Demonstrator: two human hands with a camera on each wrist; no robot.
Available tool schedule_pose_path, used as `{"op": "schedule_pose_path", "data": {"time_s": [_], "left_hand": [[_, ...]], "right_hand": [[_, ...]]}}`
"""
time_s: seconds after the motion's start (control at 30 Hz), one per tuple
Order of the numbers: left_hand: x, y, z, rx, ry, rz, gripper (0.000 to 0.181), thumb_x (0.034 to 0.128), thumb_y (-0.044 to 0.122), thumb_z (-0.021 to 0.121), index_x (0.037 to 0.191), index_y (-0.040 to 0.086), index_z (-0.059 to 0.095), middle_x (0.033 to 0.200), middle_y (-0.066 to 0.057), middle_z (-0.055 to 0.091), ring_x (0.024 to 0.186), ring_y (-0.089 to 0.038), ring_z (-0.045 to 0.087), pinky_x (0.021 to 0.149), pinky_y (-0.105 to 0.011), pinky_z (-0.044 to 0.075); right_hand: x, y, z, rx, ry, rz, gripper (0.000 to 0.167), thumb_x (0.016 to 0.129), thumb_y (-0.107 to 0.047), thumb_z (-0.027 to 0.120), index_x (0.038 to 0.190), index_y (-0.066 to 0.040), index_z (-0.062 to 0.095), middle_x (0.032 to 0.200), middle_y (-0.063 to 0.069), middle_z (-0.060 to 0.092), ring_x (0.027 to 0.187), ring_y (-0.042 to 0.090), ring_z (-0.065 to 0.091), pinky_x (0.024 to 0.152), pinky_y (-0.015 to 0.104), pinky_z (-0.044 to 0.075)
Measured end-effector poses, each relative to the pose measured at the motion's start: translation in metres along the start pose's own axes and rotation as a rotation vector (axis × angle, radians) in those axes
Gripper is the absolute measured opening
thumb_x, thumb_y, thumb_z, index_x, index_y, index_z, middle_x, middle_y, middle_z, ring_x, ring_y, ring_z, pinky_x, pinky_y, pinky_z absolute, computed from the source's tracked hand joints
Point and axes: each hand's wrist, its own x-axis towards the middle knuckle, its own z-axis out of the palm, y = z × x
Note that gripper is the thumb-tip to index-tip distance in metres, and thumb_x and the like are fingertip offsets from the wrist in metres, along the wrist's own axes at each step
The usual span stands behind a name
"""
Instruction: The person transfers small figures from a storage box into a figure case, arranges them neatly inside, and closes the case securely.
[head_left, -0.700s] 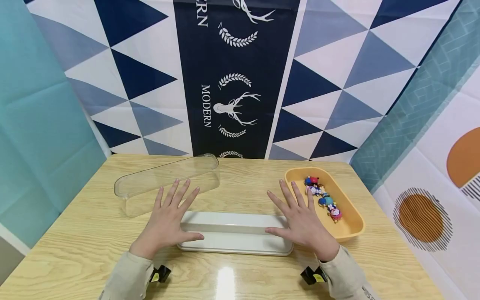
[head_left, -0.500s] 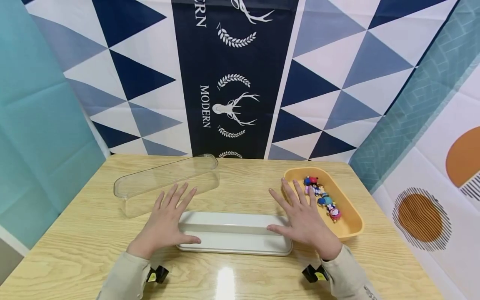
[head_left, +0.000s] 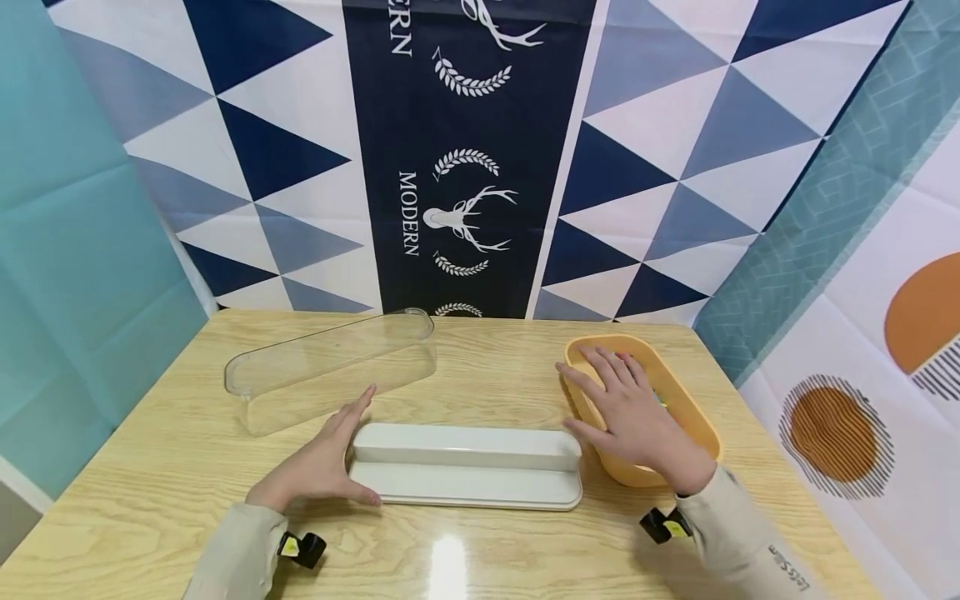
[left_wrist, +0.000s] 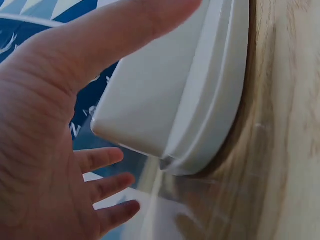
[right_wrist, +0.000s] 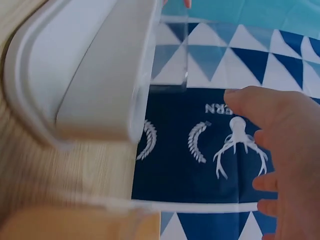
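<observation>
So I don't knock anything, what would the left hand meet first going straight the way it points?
Probably the clear container: in the head view, the left hand points toward its near side, though height is unclear.

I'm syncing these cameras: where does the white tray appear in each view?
Head: white tray in the lower middle.
Left wrist: upper middle, running off the top edge.
Right wrist: upper left corner.
Shared landmark: the blue-and-white patterned cloth.

bright head view, white glare on tabletop (head_left: 540, 554), dimmer wrist views, the right's yellow tray (right_wrist: 65, 227) blurred
</observation>
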Motion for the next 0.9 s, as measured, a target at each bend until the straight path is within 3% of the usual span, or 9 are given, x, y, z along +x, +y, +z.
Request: {"op": "schedule_pose_path", "data": {"time_s": [0.17,0.27,0.4,0.57,0.9], "left_hand": [[0.001,-0.009,0.002,-0.181,-0.062,0.014,0.146,0.0614,0.038,0.096,0.160,0.024,-0.011,0.156,-0.029,0.022,0.142,-0.046,0.026,0.110,-0.062,0.025],[0.002,-0.015,0.003,-0.268,-0.083,0.031,0.145,0.0632,0.029,0.096,0.160,0.023,-0.011,0.155,-0.028,0.025,0.141,-0.043,0.029,0.114,-0.037,0.025],[0.002,-0.025,0.005,-0.359,-0.102,0.060,0.141,0.0653,0.022,0.095,0.160,0.025,-0.009,0.152,-0.025,0.031,0.137,-0.032,0.037,0.105,-0.012,0.023],[0.001,-0.036,0.007,-0.412,-0.103,0.090,0.135,0.0680,0.016,0.094,0.161,0.013,-0.005,0.145,-0.022,0.040,0.124,-0.010,0.047,0.103,-0.016,0.032],[0.001,-0.042,0.009,-0.441,-0.136,0.083,0.132,0.0683,0.014,0.093,0.161,0.012,-0.002,0.143,-0.021,0.041,0.123,-0.012,0.047,0.102,-0.019,0.035]], "right_hand": [[0.000,0.020,-0.006,-0.013,0.073,-0.103,0.059,0.099,-0.048,0.054,0.143,-0.009,0.048,0.145,0.025,0.040,0.133,0.045,0.035,0.106,0.063,0.023],[0.001,0.029,-0.011,-0.014,0.062,-0.116,0.056,0.097,-0.040,0.061,0.142,-0.008,0.049,0.142,0.025,0.042,0.131,0.046,0.036,0.103,0.065,0.026],[0.003,0.042,-0.015,-0.012,0.034,-0.124,0.063,0.086,-0.023,0.074,0.141,-0.008,0.048,0.139,0.025,0.044,0.127,0.046,0.038,0.101,0.065,0.028],[0.008,0.057,-0.017,-0.007,0.025,-0.166,0.063,0.084,-0.017,0.076,0.139,-0.004,0.049,0.132,0.026,0.048,0.122,0.045,0.043,0.099,0.064,0.030],[0.021,0.083,-0.016,-0.032,-0.146,-0.092,0.058,0.090,-0.025,0.075,0.137,0.000,0.052,0.132,0.027,0.049,0.126,0.045,0.042,0.104,0.064,0.027]]}}
